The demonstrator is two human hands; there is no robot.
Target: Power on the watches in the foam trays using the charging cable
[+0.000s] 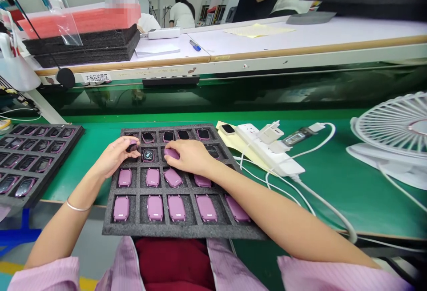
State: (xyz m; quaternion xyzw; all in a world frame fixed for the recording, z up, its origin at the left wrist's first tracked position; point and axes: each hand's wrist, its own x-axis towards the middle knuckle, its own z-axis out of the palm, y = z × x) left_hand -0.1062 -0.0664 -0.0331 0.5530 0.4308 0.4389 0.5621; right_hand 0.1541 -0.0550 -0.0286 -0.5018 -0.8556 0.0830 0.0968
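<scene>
A black foam tray [136,226] lies in front of me with purple watch bodies in its pockets. The two near rows lie face down [175,207]; the far row shows dark screens [183,134]. My left hand [115,155] is closed on a purple watch body [132,145] at the second row's left pocket. My right hand [189,155] pinches another purple watch body [171,153] in the same row. Between both hands a watch [148,154] lies face up with its screen lit.
A second foam tray [71,137] of watches lies at the left. A white power strip [267,148] with chargers and cables, and a white fan [395,135], stand at the right on the green belt. Behind a raised shelf other people work.
</scene>
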